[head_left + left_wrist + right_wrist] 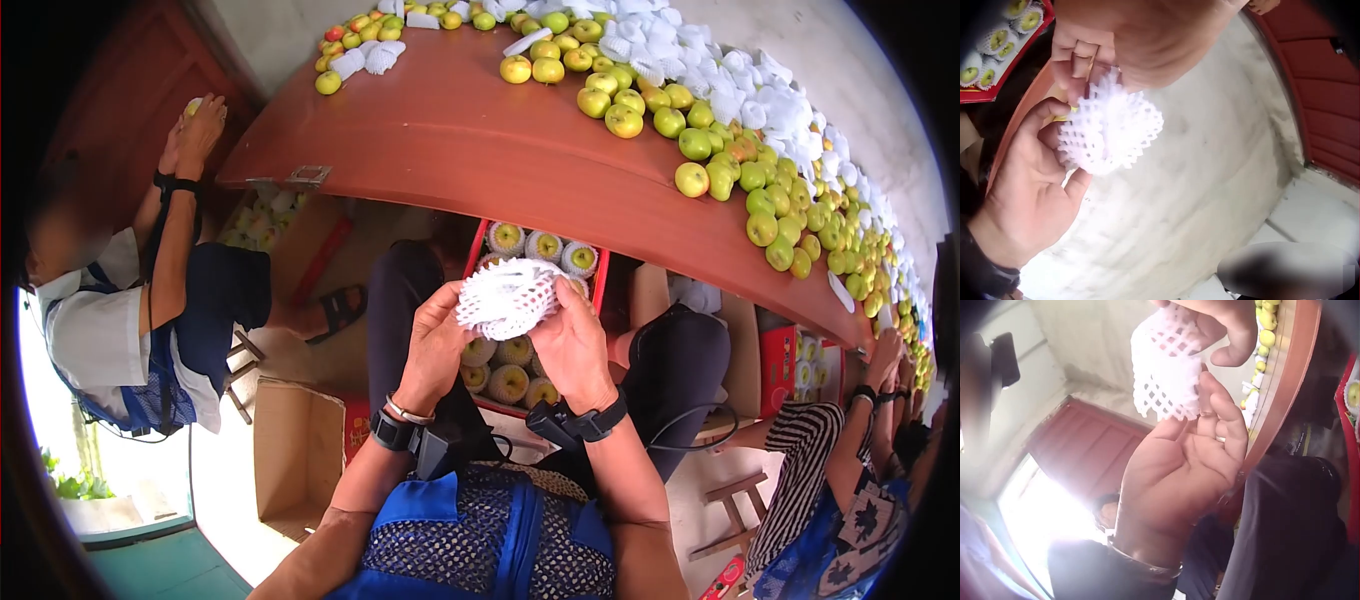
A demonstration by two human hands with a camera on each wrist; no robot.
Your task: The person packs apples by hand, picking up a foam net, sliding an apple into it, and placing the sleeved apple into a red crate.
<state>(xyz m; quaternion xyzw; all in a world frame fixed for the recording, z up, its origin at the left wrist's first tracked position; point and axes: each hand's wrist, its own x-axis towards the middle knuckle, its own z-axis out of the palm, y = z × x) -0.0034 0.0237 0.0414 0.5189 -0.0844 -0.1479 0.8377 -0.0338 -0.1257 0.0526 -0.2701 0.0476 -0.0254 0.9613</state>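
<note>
In the head view both my hands hold a white foam net sleeve up in front of my chest. My left hand pinches its left side and my right hand grips its right side. From the left wrist, the ringed left hand pinches the net from above, and the right hand cups it from below. A sliver of yellow shows at the net's edge. From the right wrist, the net hangs between the right hand and the left hand.
A red crate of net-wrapped fruit sits below my hands. The red-brown table ahead carries several green-yellow fruit and loose white nets. One person sits at the left, another at the right. A cardboard box stands on the floor.
</note>
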